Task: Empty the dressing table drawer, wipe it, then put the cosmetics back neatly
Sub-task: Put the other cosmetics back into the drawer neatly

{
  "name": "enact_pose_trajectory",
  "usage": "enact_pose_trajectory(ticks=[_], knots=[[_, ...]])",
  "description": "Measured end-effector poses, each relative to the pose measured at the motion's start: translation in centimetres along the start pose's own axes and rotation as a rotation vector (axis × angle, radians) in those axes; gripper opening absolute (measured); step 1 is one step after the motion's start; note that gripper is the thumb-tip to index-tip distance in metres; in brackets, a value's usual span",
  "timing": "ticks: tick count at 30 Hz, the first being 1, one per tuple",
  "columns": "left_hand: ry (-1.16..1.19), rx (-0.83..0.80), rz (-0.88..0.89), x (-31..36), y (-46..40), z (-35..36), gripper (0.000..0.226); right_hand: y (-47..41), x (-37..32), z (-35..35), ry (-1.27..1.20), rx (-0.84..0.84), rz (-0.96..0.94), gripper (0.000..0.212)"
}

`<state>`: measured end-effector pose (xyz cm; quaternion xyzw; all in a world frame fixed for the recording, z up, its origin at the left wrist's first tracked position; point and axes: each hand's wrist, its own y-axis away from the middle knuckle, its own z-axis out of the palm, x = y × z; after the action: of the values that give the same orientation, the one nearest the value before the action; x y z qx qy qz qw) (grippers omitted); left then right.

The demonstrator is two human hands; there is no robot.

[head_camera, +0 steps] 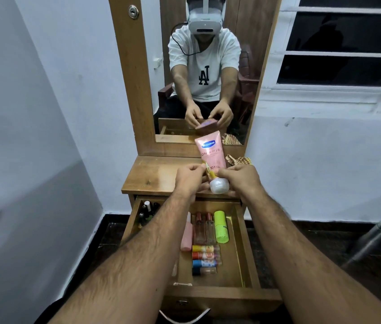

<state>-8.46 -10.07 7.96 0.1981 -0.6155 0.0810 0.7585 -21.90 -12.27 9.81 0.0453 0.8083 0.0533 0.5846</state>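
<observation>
Room: white-walled corner, dressing table point(152, 176) under a mirror point(198, 73), checked cloth point(240, 160) at the tabletop's back right edge.
Drawer point(243, 232): pulled open, already neat, so this looks like the putting-back step.
Count: two perfume bottles point(204, 228), four small tubes point(205, 258) stacked, one green stick point(221, 226), one pink bottle point(187, 235).
Pink tube point(210, 153): over the tabletop's front edge, cap down.
Right hand point(238, 177): clamped on it.
Left hand point(190, 177): pinching its lower end.
Next: lay it in the drawer's bare right side.

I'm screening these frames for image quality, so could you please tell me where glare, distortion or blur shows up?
Head view: a soft glare patch lies on the glossy wooden dressing table top; wide-angle distortion bows the brown wooden mirror frame and the white window bars; the pink squeeze tube with the pearly white cap held in both hands is sharp, with the brand oval slightly washed out; the left edge is blurred.
</observation>
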Motion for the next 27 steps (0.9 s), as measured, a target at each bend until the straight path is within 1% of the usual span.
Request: enact_pose_trajectory(ticks=[5,8,12,14,17,19,22,25,27], knots=[[0.074,-0.033,0.054,2.1,3.2,-3.2,0.014,3.8,-0.1,-1.3,-0.007,-0.205,-0.118,0.024],[0.108,-0.031,0.027,2.2,4.9,-6.2,0.010,5.6,1.1,-2.1,0.000,-0.310,-0.133,0.025],[0.039,-0.026,-0.016,0.7,6.8,-10.6,0.015,7.0,3.3,-2.6,0.120,-0.422,-0.127,0.025],[-0.053,-0.047,-0.049,-0.4,7.5,-12.4,0.013,7.5,4.2,-2.8,0.214,-0.489,-0.120,0.025],[-0.314,-0.141,-0.098,-2.0,8.6,-14.2,0.014,8.1,5.3,-2.7,0.356,-0.584,-0.122,0.024],[-0.455,-0.189,-0.112,-2.9,9.0,-14.6,0.016,8.1,5.8,-2.4,0.432,-0.608,-0.130,0.024],[-0.616,-0.210,-0.135,-4.0,9.3,-14.9,0.013,8.4,6.2,-2.1,0.546,-0.648,-0.151,0.027],[-0.760,-0.251,-0.184,-4.8,9.1,-15.0,0.017,8.6,6.7,-1.9,0.618,-0.669,-0.121,0.029],[-0.869,-0.290,-0.217,-5.1,9.3,-14.9,0.016,8.7,7.2,-1.7,0.660,-0.682,-0.106,0.029]])
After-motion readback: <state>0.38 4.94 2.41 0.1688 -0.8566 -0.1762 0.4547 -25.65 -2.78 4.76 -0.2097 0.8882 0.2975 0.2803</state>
